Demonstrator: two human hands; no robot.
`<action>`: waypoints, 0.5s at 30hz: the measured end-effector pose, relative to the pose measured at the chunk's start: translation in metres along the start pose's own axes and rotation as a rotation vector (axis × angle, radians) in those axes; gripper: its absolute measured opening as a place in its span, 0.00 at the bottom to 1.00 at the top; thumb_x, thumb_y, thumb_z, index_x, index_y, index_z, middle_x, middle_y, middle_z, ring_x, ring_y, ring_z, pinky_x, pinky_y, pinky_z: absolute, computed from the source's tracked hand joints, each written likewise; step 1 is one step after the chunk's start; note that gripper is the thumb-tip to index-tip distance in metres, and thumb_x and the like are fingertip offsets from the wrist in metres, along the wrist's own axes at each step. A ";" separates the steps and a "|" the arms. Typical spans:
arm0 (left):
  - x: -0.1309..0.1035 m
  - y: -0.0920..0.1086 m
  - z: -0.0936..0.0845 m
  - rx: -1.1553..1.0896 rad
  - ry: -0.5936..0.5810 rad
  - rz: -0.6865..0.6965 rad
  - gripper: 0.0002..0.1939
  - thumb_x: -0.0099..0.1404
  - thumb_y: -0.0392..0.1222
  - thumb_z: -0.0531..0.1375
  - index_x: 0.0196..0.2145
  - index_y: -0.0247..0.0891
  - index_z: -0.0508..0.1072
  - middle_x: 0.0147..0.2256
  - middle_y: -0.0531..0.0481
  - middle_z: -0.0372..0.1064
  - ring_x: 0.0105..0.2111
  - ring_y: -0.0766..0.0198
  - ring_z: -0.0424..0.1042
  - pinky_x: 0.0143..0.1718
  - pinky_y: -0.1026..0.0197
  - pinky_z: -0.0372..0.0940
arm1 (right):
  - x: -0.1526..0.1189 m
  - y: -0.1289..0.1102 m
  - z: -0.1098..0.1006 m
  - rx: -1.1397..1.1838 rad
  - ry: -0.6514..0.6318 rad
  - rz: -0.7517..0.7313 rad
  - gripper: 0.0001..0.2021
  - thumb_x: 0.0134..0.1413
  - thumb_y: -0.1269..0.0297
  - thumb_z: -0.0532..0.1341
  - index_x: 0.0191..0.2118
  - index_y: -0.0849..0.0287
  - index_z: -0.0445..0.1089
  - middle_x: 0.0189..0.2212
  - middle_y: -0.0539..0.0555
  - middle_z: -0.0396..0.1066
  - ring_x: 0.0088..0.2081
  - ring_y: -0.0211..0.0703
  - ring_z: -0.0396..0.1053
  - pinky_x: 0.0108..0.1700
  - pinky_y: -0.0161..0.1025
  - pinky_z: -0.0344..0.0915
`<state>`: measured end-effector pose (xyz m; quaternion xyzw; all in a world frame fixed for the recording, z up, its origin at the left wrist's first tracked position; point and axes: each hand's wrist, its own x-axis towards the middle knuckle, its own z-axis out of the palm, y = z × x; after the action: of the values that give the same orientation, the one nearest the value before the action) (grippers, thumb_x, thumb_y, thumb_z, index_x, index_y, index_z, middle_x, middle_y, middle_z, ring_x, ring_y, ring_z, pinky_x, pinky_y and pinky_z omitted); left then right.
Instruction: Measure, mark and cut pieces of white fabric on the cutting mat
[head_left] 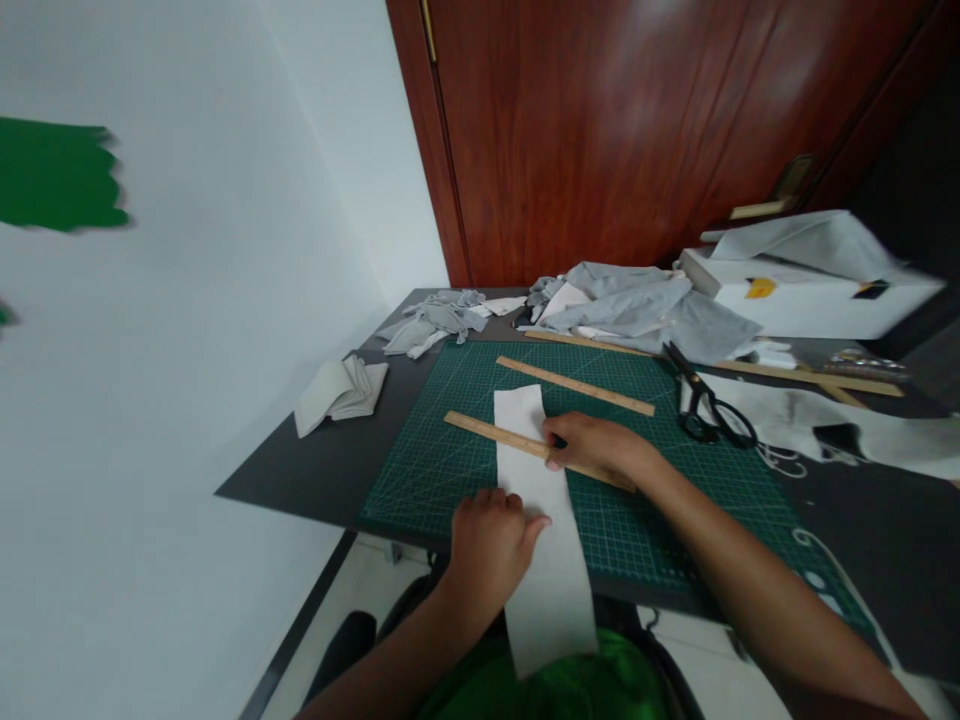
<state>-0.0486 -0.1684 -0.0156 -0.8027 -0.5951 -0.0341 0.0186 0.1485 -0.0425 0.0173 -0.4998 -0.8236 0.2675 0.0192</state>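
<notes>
A long strip of pale fabric [551, 580] lies lengthwise over the green cutting mat [465, 380], its near end hanging past the table edge. Across the strip rests a wooden ruler [480, 427], pinched at the strip's right side by my right hand [592, 443]. My left hand [491, 540] is at the strip's left edge near the front of the mat, fingers curled and thumb lying over the fabric. Whatever its curled fingers hold is hidden. A second wooden ruler [574, 384] lies farther back on the mat.
Black scissors [705, 400] lie at the mat's right, beside white fabric scraps [885, 425]. Folded cloth [341, 392] sits at the left. Grey cloth piles [637, 300], a long wooden ruler [817, 376] and a white box [802, 295] are along the back.
</notes>
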 end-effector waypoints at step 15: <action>0.011 0.019 0.020 -0.131 0.152 0.210 0.32 0.71 0.63 0.58 0.52 0.28 0.77 0.56 0.29 0.72 0.58 0.39 0.69 0.59 0.40 0.66 | 0.015 0.022 0.005 0.000 0.051 -0.040 0.04 0.60 0.68 0.64 0.39 0.60 0.76 0.37 0.55 0.76 0.38 0.45 0.71 0.37 0.35 0.59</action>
<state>-0.0266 -0.1615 -0.0346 -0.8553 -0.5011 -0.1313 0.0147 0.1575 -0.0245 -0.0006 -0.4897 -0.8327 0.2544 0.0457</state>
